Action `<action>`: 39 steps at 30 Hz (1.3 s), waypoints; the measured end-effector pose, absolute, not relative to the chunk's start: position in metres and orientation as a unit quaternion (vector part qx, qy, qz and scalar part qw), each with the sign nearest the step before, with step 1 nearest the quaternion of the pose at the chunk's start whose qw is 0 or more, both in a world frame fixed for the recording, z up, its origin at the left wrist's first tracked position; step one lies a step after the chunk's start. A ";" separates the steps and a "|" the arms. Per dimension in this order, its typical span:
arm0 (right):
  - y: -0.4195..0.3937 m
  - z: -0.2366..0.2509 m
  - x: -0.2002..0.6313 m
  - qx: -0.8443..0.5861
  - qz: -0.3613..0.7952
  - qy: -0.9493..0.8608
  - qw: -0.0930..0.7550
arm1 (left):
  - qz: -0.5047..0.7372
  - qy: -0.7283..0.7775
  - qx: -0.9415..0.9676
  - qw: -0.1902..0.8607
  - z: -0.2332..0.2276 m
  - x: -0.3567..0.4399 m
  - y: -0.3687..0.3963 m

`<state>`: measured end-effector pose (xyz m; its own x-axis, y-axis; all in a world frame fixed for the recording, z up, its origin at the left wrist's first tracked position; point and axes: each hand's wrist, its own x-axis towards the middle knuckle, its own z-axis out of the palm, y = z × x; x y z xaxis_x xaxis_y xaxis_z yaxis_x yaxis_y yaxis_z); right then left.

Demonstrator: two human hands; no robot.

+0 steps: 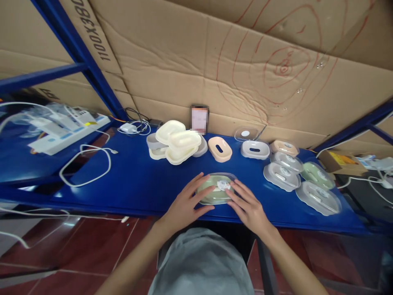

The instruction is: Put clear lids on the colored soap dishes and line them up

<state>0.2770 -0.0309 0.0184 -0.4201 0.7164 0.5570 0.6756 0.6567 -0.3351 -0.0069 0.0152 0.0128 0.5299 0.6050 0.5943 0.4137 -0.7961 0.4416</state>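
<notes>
Both hands flat on green soap box (215,192) at blue surface (138,180) front edge; left hand (187,205) and right hand (248,207) fingers spread, pressing clear lid; uneven pressure could skew lid or slide box off

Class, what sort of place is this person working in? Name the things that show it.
Probably a small packing workshop: a blue bench walled with cardboard, many alike soap boxes laid out, and both hands on a green lidded one.

blue bench (135,184) | soap boxes (179,145) | white cable (84,166) | lidded boxes (317,198)
</notes>
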 end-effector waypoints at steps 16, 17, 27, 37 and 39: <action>-0.022 0.009 0.270 -0.425 0.031 -0.857 0.290 | 0.359 0.302 0.873 0.129 0.010 -0.010 0.019; -0.022 0.008 0.270 -0.425 0.028 -0.859 0.285 | 0.354 0.299 0.877 0.126 0.010 -0.011 0.020; -0.021 0.005 0.268 -0.417 -0.003 -0.868 0.268 | 0.365 0.298 0.878 0.082 -0.001 -0.014 0.023; -0.024 0.002 0.267 -0.424 -0.011 -0.864 0.272 | 0.357 0.289 0.885 0.070 0.001 -0.013 0.022; -0.022 0.004 0.267 -0.430 0.007 -0.862 0.269 | 0.371 0.296 0.875 0.090 0.001 -0.013 0.023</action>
<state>0.2674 -0.0219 0.0043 -0.4851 0.7453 0.4575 0.7375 0.6298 -0.2438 -0.0132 0.0228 0.0011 0.5488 0.5853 0.5969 0.4521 -0.8083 0.3771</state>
